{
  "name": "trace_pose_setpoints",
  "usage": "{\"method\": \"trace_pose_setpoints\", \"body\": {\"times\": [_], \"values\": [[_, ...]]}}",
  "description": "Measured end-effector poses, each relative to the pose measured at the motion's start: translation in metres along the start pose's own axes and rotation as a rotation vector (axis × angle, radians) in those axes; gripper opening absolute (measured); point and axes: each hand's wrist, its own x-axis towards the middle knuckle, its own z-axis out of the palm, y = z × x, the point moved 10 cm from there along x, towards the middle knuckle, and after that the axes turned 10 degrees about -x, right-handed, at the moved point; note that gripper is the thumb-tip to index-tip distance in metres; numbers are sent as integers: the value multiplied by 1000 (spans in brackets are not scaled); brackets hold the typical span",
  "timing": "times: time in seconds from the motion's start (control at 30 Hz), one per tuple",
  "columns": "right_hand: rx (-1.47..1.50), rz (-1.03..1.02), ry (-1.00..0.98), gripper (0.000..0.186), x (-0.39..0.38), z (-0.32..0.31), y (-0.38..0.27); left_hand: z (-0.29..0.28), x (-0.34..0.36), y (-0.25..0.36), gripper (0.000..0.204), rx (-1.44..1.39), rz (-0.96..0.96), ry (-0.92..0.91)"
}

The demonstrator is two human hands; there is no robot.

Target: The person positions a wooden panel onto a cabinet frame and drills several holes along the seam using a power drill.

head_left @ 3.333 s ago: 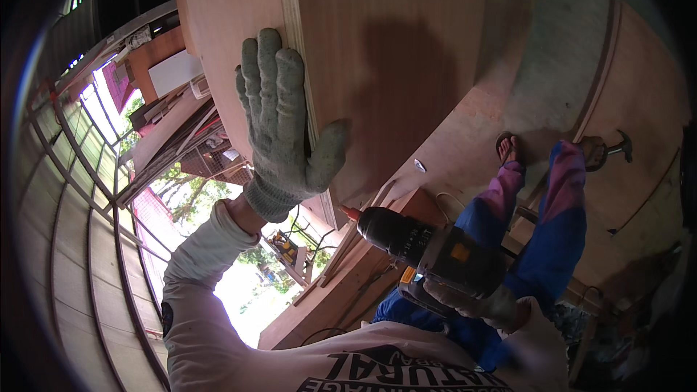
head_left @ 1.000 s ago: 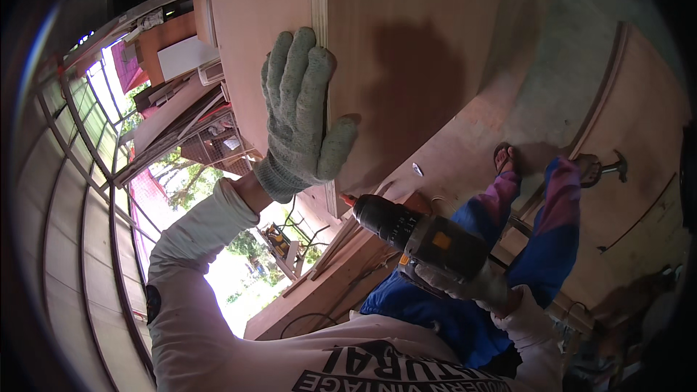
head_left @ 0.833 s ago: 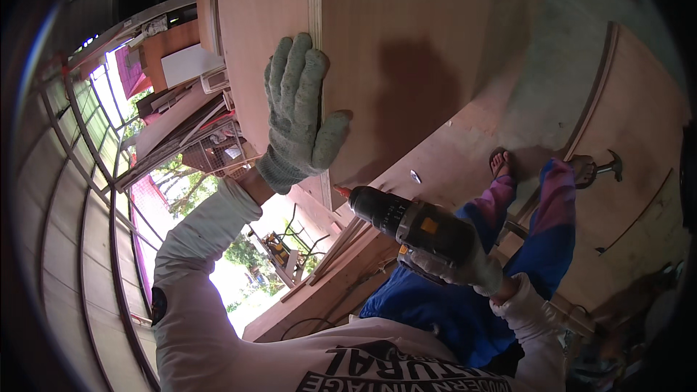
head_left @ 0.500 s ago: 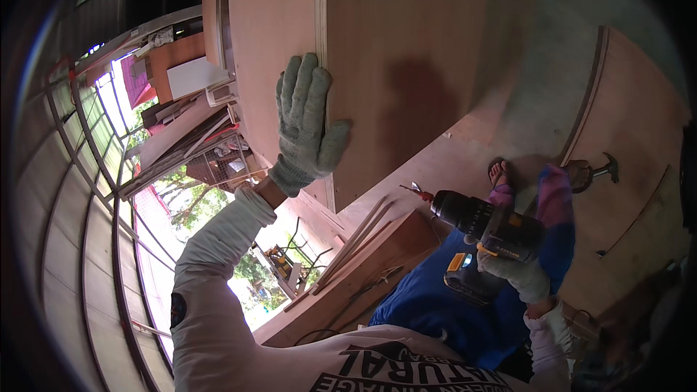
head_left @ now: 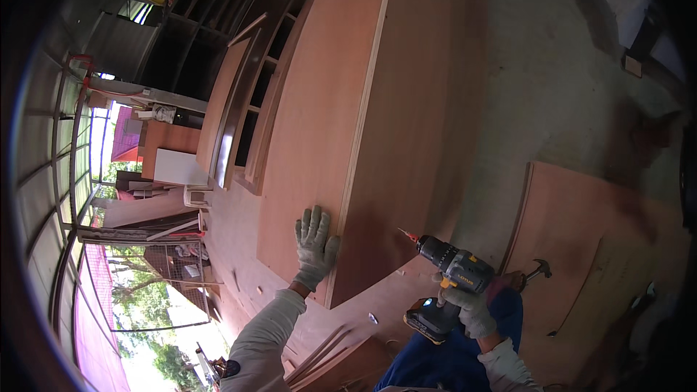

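A large wooden panel box (head_left: pixel 319 116) with a pale plywood edge stands in front of me. My left hand (head_left: pixel 315 248), in a grey-white work glove, lies flat on its top near the close corner, fingers stretched out and the thumb by the plywood edge. My right hand (head_left: pixel 468 308), also gloved, is wrapped round the grip of a black and yellow cordless drill (head_left: pixel 457 270). The drill's bit, in a red-tipped holder, points up and left toward the box's side face, apart from it as far as I can see.
A claw hammer (head_left: pixel 539 269) lies on a flat wooden sheet (head_left: pixel 559 225) on the floor at the right. Wood strips (head_left: pixel 319 354) lie close by at the bottom. Further off at the left stand shelf-like wooden frames (head_left: pixel 268 87) and a wire mesh panel (head_left: pixel 174 272).
The view has shifted, so more of the box and the room beyond shows. My right hand has brought the drill nearer the box's side. My left hand still rests on the panel.
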Motion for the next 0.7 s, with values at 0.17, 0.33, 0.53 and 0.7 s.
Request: {"method": "trace_pose_setpoints", "body": {"times": [0.17,0.33,0.53,0.7], "values": [[-68,86,88,52,-13,-4,-18,2,36,10,67,-62,109,-19],[-142,-4,97,44,-12,9,-41,-13,143,-3,69,-61,193,0],[-352,-39,69,45,-15,37,-50,1,174,-16,76,14,59,-119],[-251,-18,16,49,9,61,-56,-1,209,-1,82,43,-48,-253]]}}
